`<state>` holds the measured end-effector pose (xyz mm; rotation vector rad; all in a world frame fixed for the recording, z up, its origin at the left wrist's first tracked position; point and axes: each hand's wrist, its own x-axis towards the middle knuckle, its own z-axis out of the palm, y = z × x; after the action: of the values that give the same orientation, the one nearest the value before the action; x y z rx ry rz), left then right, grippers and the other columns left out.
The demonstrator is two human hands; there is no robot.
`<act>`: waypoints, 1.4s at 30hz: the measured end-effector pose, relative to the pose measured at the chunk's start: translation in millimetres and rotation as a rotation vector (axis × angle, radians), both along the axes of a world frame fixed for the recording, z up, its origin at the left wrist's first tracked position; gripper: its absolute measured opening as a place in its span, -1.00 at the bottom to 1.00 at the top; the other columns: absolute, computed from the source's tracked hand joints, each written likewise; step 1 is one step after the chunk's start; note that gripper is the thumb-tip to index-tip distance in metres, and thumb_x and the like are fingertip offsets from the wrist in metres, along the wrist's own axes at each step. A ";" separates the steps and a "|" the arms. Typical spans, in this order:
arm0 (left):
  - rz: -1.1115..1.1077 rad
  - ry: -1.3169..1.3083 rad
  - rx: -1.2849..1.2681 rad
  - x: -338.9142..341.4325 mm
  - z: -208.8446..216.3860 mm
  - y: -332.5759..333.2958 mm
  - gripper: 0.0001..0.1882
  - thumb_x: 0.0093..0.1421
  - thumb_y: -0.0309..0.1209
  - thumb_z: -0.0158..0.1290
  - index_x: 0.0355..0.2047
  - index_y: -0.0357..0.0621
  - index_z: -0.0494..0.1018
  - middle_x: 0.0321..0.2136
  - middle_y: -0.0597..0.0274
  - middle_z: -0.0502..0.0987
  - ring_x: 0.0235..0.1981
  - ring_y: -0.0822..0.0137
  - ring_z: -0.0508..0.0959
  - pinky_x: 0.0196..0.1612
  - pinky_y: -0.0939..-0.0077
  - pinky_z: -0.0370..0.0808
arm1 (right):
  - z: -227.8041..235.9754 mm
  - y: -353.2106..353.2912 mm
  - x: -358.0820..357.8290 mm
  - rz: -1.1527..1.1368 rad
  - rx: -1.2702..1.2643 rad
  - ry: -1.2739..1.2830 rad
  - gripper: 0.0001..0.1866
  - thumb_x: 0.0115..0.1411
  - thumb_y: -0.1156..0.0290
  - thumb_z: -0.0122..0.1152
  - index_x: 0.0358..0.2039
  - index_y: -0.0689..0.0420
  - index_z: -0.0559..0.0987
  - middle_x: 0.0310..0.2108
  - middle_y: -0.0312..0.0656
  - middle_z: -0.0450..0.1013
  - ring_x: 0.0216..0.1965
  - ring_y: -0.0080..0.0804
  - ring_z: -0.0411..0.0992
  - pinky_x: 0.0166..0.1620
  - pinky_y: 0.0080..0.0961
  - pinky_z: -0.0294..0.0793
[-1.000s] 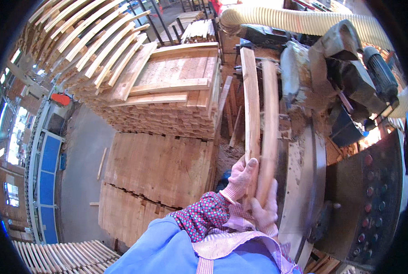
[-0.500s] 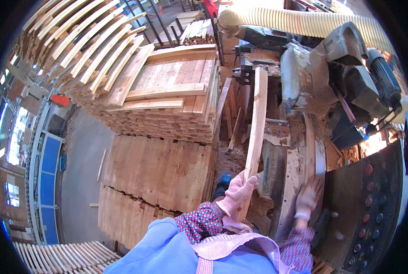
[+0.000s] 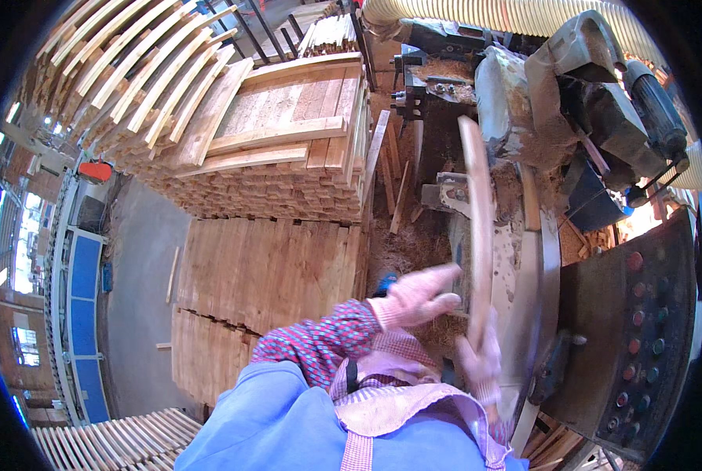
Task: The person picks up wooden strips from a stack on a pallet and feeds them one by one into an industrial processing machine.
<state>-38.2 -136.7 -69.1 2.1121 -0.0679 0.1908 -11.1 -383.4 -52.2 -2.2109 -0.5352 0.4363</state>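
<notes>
Since the earlier frame, the wooden strip (image 3: pixel 482 228) has passed from the left hand (image 3: pixel 422 298) to the right hand (image 3: pixel 478 361), which has come back from the machine bed (image 3: pixel 506 267); a second strip (image 3: pixel 531 200) lies farther along the bed.

Right hand: fingers closed around the near part of the strip; blur hides exact finger placement. Left hand: spread, thumb apart, holding nothing, just left of the strip. The strip points away from the body, along the bed's left side.

Handling (judged): light, stiff, slightly rough, not fragile; its length makes a one-handed end hold tip-heavy. Grip the long edges; support mid-length with the other hand.

Clearances: the far end lies near the machine housing (image 3: pixel 502 102); a metal bracket (image 3: pixel 451 192) sits beside the strip. The widest room is leftward, over the gap before the board stack (image 3: pixel 280 192). The control panel (image 3: pixel 614 345) bounds the right.
</notes>
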 end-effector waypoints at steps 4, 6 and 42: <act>0.439 -0.311 0.454 10.7 19.1 166.4 -0.40 0.06 -0.28 0.31 0.08 -0.25 0.44 0.04 -0.17 0.49 0.10 -0.05 0.49 0.16 0.17 0.44 | -50.2 -118.4 -53.4 -0.095 -0.325 -0.177 -0.22 0.17 0.30 0.22 0.33 0.31 0.16 0.28 0.23 0.18 0.29 0.07 0.20 0.30 -0.27 0.20; 0.639 -0.291 0.657 20.4 37.8 260.3 -0.31 0.06 -0.26 0.30 0.13 -0.39 0.35 0.02 -0.22 0.49 0.05 -0.03 0.52 0.11 0.20 0.48 | -68.4 -156.7 -67.9 -0.099 -0.355 -0.246 -0.30 0.24 0.28 0.12 0.32 0.31 0.17 0.29 0.24 0.16 0.31 0.11 0.16 0.34 -0.23 0.14; 0.480 0.093 -1.348 2.4 14.3 -32.0 -0.42 0.10 -0.37 0.30 0.12 -0.11 0.37 -0.18 0.32 0.55 -0.23 0.43 0.56 -0.11 0.48 0.55 | 10.5 78.7 -6.9 0.038 0.421 0.166 0.03 0.01 0.40 0.36 0.38 0.36 -0.04 0.20 0.26 0.26 0.20 0.01 0.33 0.17 -0.35 0.39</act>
<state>-35.8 -168.7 -54.8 0.7544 0.4974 0.3055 -18.0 -304.7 -41.7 -1.7479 -0.5260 0.4736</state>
